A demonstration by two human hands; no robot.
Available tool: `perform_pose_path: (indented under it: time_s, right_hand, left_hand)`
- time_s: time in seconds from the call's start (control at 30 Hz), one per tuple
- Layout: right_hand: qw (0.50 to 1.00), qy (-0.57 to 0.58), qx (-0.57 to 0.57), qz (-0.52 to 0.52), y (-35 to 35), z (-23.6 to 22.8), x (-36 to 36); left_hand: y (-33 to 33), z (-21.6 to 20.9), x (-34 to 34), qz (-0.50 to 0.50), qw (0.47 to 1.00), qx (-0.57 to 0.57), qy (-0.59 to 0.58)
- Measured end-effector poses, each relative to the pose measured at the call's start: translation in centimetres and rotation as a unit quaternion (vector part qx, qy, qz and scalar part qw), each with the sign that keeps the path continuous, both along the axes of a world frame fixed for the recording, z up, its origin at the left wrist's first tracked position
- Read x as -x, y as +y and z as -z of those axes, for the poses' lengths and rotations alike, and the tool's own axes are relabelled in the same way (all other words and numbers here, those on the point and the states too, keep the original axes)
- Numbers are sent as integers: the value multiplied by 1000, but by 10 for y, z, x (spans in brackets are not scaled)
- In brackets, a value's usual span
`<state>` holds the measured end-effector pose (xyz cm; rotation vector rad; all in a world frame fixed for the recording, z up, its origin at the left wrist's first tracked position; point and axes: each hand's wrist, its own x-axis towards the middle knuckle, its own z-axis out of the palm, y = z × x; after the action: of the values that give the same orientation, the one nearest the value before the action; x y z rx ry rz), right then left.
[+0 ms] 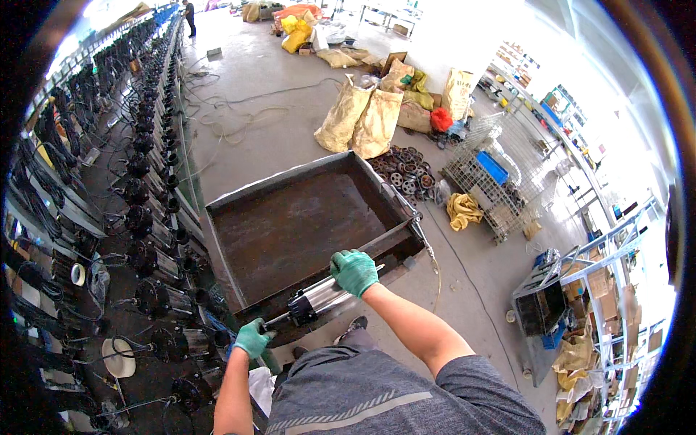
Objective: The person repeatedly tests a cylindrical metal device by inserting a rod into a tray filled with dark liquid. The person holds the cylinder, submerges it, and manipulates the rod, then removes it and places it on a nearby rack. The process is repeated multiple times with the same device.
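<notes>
A silver cylindrical motor [324, 296] with a black end piece lies slantwise over the near side of a metal tank [279, 174]. On its right end, my right hand [354, 272], in a green glove, is closed over the casing. At the lower left, my left hand [251, 338], also gloved in green, is closed on the thin dark cable [275, 320] that runs out of the motor's black end. Whether the motor rests on the tank or is held up, I cannot tell. The tank's inside is dark brown.
Rows of similar black-ended motors [156, 301] with cables line my left side. Past the tank stand sacks [344, 112] and a heap of dark round parts [402, 170]. To the right are a wire cage [482, 185], a metal cart [540, 312] and shelves. A person stands far off at upper left.
</notes>
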<state>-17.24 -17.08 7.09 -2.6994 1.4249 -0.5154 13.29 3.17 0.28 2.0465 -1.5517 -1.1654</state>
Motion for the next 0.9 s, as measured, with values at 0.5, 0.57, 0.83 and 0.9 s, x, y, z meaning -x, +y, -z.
perform_pose_path:
  time_s: [0.5, 0.57, 0.83, 0.9]
  right_hand:
    - [1000, 12, -13, 0, -2, 1, 0]
    - [1000, 8, -11, 2, -1, 1, 1]
    - [1000, 7, -6, -2, -3, 0, 0]
    - [1000, 9, -5, -3, -1, 1, 1]
  left_hand:
    - [3, 5, -5, -253, 862, -217, 381]
    - [8, 2, -2, -286, 812, -189, 472]
    - [9, 54, 4, -88, 966, 217, 109]
    - [3, 35, -8, -36, 995, 72, 50]
